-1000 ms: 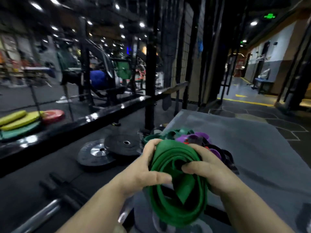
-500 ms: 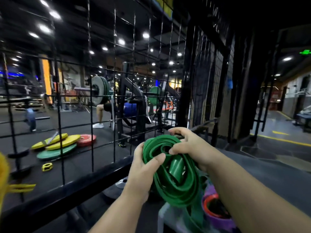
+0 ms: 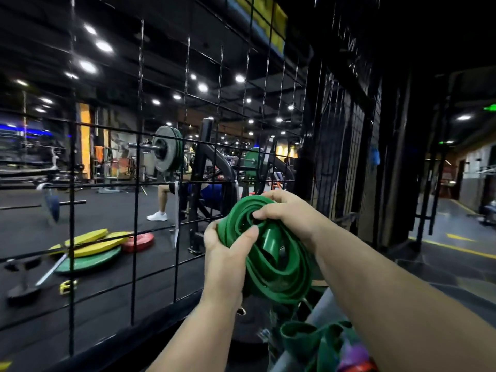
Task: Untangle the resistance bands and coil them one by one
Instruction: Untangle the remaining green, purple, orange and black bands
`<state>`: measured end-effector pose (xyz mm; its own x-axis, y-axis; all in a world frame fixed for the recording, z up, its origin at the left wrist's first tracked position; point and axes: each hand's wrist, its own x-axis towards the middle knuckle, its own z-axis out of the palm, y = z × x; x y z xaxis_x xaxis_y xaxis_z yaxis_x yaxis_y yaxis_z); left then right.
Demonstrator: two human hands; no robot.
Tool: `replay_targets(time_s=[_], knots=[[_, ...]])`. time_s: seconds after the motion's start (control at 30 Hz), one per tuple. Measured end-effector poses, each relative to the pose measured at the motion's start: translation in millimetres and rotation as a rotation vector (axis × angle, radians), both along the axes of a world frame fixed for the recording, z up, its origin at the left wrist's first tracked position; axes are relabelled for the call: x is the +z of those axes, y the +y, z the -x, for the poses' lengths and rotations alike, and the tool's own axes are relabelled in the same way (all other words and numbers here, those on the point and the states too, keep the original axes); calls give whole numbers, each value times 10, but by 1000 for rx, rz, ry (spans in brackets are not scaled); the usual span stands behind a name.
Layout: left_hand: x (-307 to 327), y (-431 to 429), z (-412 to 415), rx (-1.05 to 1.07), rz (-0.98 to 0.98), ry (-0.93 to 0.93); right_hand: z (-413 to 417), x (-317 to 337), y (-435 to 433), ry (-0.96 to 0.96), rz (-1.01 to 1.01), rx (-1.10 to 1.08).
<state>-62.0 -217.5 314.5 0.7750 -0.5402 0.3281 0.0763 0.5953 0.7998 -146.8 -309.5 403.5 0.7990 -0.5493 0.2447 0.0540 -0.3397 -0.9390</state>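
A wide green resistance band (image 3: pixel 279 267) is wound into a thick coil, held up in front of me in the middle of the view. My left hand (image 3: pixel 225 259) grips the coil's left rim, thumb pressed across its front. My right hand (image 3: pixel 287 213) holds the top of the coil, fingers curled into its centre. Below, at the bottom edge, lie more tangled bands (image 3: pixel 316 342), dark green with a bit of purple and red, partly hidden by my right forearm.
A black wire-mesh fence (image 3: pixel 137 183) stands just behind the coil. Beyond it lie yellow, green and red weight plates (image 3: pixel 91 248) on the gym floor, and a person sits at a loaded barbell rack (image 3: pixel 166 154). A corridor opens on the right.
The view has tilted up, away from the mat and the pile. Both hands have raised the green coil toward the fence and keep their hold.
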Motion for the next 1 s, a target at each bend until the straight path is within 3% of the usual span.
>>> replay_targets(time_s=[0.73,1.0], knots=[[-30,-208,-62,39,-3,56,-323,98,-401,120,126,-35],[-122,-182,7,-52,141,131,-338,117,-385,194,233,-34]])
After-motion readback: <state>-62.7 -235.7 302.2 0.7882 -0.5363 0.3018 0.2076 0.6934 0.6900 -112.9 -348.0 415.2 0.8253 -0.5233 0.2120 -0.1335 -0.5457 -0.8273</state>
